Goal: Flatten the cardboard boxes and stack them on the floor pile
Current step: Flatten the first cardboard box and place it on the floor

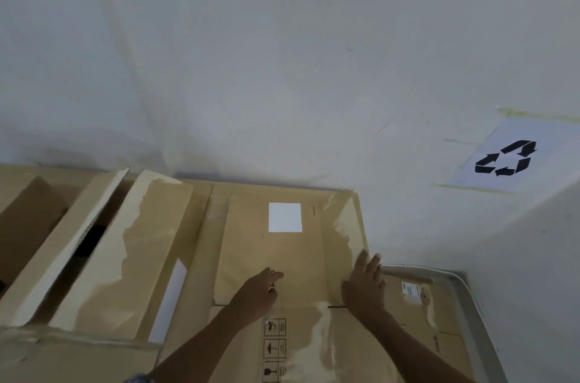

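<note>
A large tan cardboard box [273,254] with a white label lies flat against the wall, clear tape along its edges. My left hand [260,290] rests on its top face with the fingers curled in, nothing visibly held. My right hand [365,283] lies flat on the box's right edge with the fingers spread. To the left stands an open cardboard box [103,257] with its flaps raised. Beneath the flat box, at the lower right, lies another flattened box [420,313] with a small shipping label.
A white wall fills the upper view. A paper sign with a black recycling symbol [514,158] is taped to the wall at the right. A grey rim [470,313] runs along the right side of the cardboard.
</note>
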`<state>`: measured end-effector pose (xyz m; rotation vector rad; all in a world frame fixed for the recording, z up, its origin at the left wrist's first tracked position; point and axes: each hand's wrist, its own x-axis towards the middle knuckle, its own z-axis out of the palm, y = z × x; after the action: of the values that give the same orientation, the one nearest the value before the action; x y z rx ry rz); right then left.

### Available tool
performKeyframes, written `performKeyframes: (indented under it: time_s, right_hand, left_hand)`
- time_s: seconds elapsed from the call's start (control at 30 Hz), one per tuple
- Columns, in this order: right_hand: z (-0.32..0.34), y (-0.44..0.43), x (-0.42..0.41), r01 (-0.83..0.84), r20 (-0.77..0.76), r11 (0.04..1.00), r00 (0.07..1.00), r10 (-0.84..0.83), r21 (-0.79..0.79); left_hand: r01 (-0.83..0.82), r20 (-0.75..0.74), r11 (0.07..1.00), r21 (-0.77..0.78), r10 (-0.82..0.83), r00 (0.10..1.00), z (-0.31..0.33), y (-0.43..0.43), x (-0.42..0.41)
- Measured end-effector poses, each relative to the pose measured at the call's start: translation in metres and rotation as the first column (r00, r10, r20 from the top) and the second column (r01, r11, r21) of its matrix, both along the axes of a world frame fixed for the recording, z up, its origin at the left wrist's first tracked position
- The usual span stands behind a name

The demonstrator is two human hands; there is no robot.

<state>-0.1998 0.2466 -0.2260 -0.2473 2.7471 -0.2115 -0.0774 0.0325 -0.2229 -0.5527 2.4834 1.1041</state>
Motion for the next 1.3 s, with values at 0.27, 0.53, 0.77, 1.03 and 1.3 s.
performKeyframes:
  time_s: [0.27,0.53,0.77,1.03,1.3]
  right_hand:
    - [-0.064,-0.031,0.006,-0.433,0.05,0.901,0.901,0.432,0.034]
    - [-0.074,-0.037,-0.026,-0.41,-0.013,0.912,0.912,0.409,-0.019]
    - [-0.068,-0.076,-0.075,-0.361,-0.026,0.932,0.933,0.36,-0.039]
    - [-0.068,-0.115,-0.138,-0.267,-0.058,0.961,0.963,0.264,-0.07]
    - [-0.081,-0.1,-0.137,-0.161,-0.146,0.98,0.979,0.144,-0.116]
  left_hand:
    - [0.325,0.295,0.878,-0.351,-0.226,0.929,-0.044,-0.004,-0.023]
    - [0.378,0.351,0.843,-0.383,-0.245,0.904,-0.049,-0.022,-0.061]
    - [0.442,0.4,0.831,-0.338,-0.298,0.866,-0.041,-0.039,-0.098]
    - [0.351,0.451,0.865,-0.358,-0.169,0.876,-0.028,-0.058,-0.137]
    - [0.221,0.406,0.937,-0.272,-0.096,0.909,-0.034,-0.061,-0.149]
